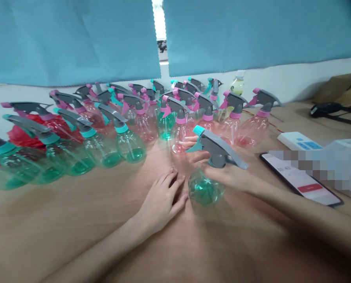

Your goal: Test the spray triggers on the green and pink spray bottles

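A spray bottle (206, 190) with green liquid, a grey trigger head and a teal nozzle stands before me on the wooden table. My right hand (228, 176) is just behind its neck, partly hidden by the trigger head. Its fingers are stretched out and apart, pointing left toward a pink spray bottle (179, 137); whether they touch either bottle is unclear. To the left of the green bottle, my left hand (162, 196) rests on the table, fingers loosely bent and apart, with nothing in it.
Green spray bottles (131, 145) line the left; pink ones (252, 127) and others crowd behind. A red plastic bag (24, 131) lies among them. At right are a phone (302, 179), a white device with blue buttons (300, 140) and black glasses (328, 110). Blue curtains (75, 43) hang behind.
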Tool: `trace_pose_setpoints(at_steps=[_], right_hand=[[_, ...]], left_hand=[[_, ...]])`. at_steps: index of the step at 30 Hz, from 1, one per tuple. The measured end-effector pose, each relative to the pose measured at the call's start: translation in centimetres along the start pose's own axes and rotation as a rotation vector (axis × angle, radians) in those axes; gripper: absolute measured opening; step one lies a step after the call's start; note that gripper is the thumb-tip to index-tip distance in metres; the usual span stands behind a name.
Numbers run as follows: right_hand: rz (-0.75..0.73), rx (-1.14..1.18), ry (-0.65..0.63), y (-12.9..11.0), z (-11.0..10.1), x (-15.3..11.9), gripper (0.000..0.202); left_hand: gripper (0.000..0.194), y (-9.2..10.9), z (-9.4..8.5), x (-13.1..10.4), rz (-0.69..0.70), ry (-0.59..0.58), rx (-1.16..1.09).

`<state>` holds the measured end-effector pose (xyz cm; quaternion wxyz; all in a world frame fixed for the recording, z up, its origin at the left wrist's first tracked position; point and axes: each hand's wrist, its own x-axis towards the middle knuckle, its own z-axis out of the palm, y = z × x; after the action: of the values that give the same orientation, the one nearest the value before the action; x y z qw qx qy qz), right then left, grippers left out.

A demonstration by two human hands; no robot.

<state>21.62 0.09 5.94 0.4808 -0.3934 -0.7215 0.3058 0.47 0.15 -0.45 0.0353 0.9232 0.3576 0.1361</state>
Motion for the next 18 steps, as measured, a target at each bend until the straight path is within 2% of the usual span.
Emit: trace_pose_setpoints(at_steps=[4,9,13,18], right_hand=[[0.012,0.006,-0.008,0.24,0.03,-0.02,0.041],[-0.073,-0.010,0.010,0.21,-0.09,0.05,0.034],[-0.041,-0.005,-0.017,0.06,-0.21,0.11,0.036],[-0.051,-0.002,-0.012,-0.19,-0.29,0.24,0.014]], left_hand=[[0.039,-0.02,0.05,-0.02,-0.003,-0.003,0.006],[0.039,-0.08,0.15,-0.02,0.006,0.002,0.011],[0.039,-0.12,0.10,-0.02,0.009,0.003,0.010],[0.040,-0.06,0.05,-0.03,0.003,-0.009,0.021]])
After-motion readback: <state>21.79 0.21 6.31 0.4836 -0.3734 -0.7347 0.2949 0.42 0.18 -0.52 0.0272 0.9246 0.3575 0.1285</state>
